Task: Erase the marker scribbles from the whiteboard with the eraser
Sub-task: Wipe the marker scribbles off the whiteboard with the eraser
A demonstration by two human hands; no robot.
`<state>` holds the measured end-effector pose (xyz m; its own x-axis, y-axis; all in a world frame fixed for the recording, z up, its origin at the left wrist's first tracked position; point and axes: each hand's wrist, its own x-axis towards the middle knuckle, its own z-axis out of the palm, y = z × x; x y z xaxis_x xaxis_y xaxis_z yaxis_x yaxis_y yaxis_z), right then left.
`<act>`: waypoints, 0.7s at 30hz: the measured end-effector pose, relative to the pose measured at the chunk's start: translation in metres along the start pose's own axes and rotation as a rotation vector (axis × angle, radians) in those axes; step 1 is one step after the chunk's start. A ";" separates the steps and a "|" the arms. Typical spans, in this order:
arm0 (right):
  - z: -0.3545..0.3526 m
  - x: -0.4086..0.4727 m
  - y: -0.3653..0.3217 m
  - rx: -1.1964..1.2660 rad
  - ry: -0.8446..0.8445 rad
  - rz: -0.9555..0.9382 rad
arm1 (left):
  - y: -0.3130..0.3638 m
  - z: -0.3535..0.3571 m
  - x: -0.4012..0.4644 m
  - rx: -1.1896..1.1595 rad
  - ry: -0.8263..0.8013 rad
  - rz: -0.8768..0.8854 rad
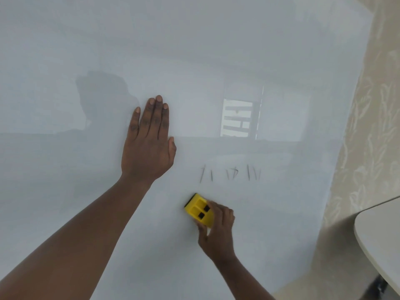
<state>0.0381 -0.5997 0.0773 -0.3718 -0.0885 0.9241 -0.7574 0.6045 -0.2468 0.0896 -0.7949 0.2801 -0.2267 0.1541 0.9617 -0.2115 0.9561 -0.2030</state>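
Eraser low on the board, faint marks waiting above it

Head view: the right hand (218, 228) has its grip closed around the yellow eraser (198, 210), pressed to the whiteboard (216, 50) just below the scribbles (230, 173). The left hand (149, 139) lies flat and open, holding nothing. The eraser looks light and rigid (probably plastic), best pinched by its sides.

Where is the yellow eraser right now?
The yellow eraser is gripped by the right hand against the whiteboard, just below the marker scribbles.
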 end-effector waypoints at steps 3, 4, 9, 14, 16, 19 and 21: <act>-0.017 0.021 0.032 0.010 0.094 0.243 | 0.001 0.000 0.000 0.003 0.004 -0.003; -0.022 0.029 0.044 0.010 0.127 0.341 | 0.001 0.000 0.000 0.005 0.004 -0.004; -0.042 0.070 0.086 0.093 0.314 0.779 | 0.001 0.001 0.001 0.010 0.006 -0.009; -0.046 0.115 0.071 0.153 0.447 0.829 | 0.002 0.003 0.001 0.024 0.017 -0.014; -0.036 0.123 0.043 0.137 0.459 0.666 | 0.002 0.004 0.001 0.027 0.019 -0.012; -0.012 0.116 -0.008 0.123 0.389 0.416 | 0.002 0.004 0.001 0.033 0.018 -0.013; 0.003 0.098 -0.038 0.119 0.287 0.261 | 0.002 0.003 0.001 0.031 0.015 -0.011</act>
<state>0.0287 -0.6334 0.1766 -0.4073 0.2908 0.8658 -0.7208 0.4799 -0.5003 0.0860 -0.7939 0.2801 -0.2102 0.1479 0.9664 -0.2431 0.9495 -0.1982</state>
